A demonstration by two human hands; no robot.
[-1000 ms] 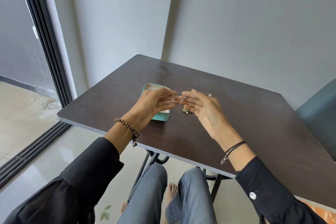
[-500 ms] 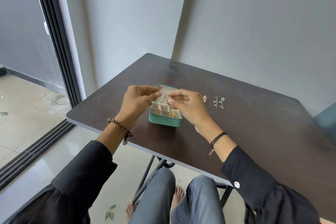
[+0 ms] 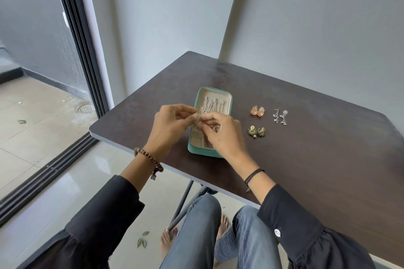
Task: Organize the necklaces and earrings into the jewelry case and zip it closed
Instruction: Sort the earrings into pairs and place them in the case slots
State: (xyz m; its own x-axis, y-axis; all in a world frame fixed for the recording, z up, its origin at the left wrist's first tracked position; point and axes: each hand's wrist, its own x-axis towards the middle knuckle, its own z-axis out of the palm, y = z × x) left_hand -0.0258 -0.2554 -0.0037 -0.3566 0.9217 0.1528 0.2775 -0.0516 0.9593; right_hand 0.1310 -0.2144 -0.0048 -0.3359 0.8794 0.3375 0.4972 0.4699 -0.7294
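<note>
I'd say midway: left hand (image 3: 172,124) and right hand (image 3: 223,135) pinch a small piece (image 3: 199,120) over the open case (image 3: 204,153), chains (image 3: 209,105) hung beyond them, three earring pairs (image 3: 258,111) waiting to their right.

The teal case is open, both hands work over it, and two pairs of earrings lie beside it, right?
Not quite: the head view shows three pairs beside the open teal case: a peach pair, a silver pair and a green-and-gold pair. The left hand and right hand do work over it, pinching a small silver piece.
</note>
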